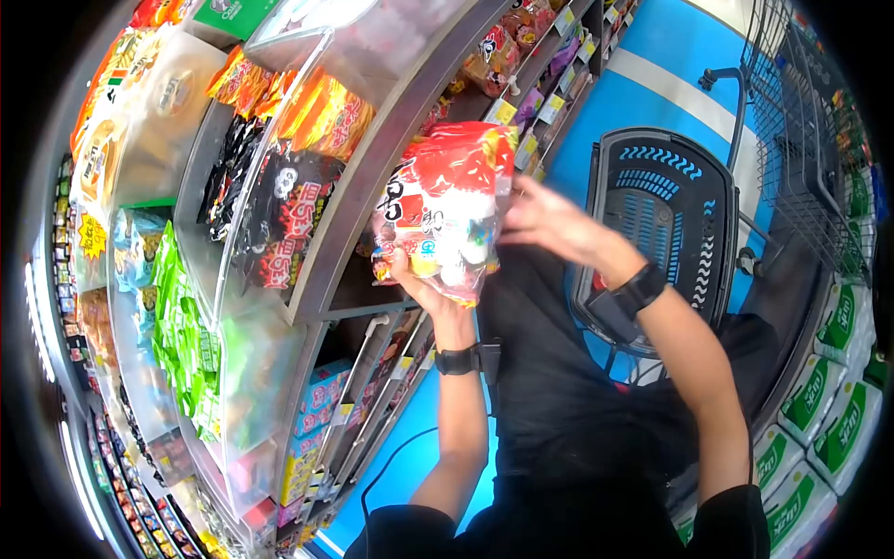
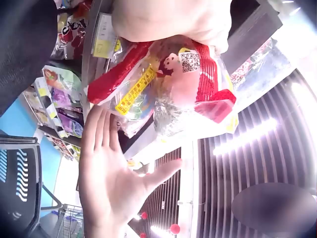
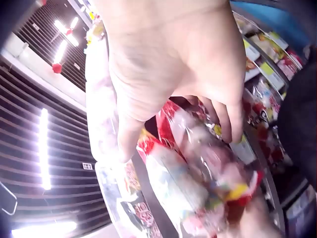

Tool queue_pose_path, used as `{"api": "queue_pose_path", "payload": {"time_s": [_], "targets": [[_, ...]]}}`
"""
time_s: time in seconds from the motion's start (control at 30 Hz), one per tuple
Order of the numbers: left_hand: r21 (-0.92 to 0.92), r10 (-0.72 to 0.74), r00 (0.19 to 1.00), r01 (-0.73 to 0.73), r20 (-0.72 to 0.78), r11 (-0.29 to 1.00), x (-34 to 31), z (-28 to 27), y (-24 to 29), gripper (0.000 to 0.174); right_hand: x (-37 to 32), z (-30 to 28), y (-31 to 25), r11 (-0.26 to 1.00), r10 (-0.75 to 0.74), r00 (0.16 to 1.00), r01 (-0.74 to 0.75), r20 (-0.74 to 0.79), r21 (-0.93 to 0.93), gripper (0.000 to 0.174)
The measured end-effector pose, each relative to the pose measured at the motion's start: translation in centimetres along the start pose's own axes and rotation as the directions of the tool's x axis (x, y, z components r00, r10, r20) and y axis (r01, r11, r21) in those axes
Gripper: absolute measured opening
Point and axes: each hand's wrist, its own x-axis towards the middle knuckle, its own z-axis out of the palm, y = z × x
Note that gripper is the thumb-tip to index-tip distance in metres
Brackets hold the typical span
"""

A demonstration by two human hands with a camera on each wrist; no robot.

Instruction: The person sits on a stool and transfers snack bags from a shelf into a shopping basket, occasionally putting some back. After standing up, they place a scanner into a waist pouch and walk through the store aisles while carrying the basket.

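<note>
A red and clear plastic bag of wrapped items [image 1: 447,210] is held up beside the shelf. My left hand [image 1: 428,291] grips its lower edge, the thumb lying on the printed front. In the left wrist view the bag's back [image 2: 181,84] shows a QR code and a yellow label. My right hand [image 1: 559,228] is at the bag's right side, fingers extended; in the left wrist view its palm [image 2: 111,181] is spread with the thumb out. The right wrist view has the right hand [image 3: 173,64] over the bag [image 3: 193,168], its fingers not curled round it.
A black shopping basket [image 1: 657,140] stands on the blue floor at the right, near a wire cart [image 1: 805,121]. Clear bins with black, orange and green packs [image 1: 182,326] line the left. Shelves with price tags run behind the bag. White and green packages [image 1: 805,401] are stacked at lower right.
</note>
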Motion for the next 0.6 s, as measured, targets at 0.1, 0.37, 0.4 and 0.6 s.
{"api": "queue_pose_path", "payload": {"time_s": [0.1,0.37,0.4,0.6], "targets": [[-0.009,0.031,0.999,-0.031,0.036,0.999,0.6,-1.0,-0.7,0.064,2.8,2.4,2.3,0.966,-0.156,0.988,0.148,-0.019,-0.212,0.077],[0.524,0.292,0.945,-0.324,0.145,0.787,-0.2,-6.5,0.1,0.058,4.5,0.2,1.9,0.975,-0.098,0.978,0.057,-0.185,-0.215,0.046],[0.603,0.2,0.972,-0.232,0.122,0.763,-0.7,-5.9,0.7,0.059,4.6,-0.6,1.6,0.972,-0.079,0.981,0.037,-0.177,-0.231,0.044],[0.661,0.009,0.99,-0.103,0.143,0.743,1.7,-3.2,2.3,0.063,6.9,-2.3,-0.8,0.923,-0.089,0.989,0.038,-0.116,-0.382,0.038]]}}
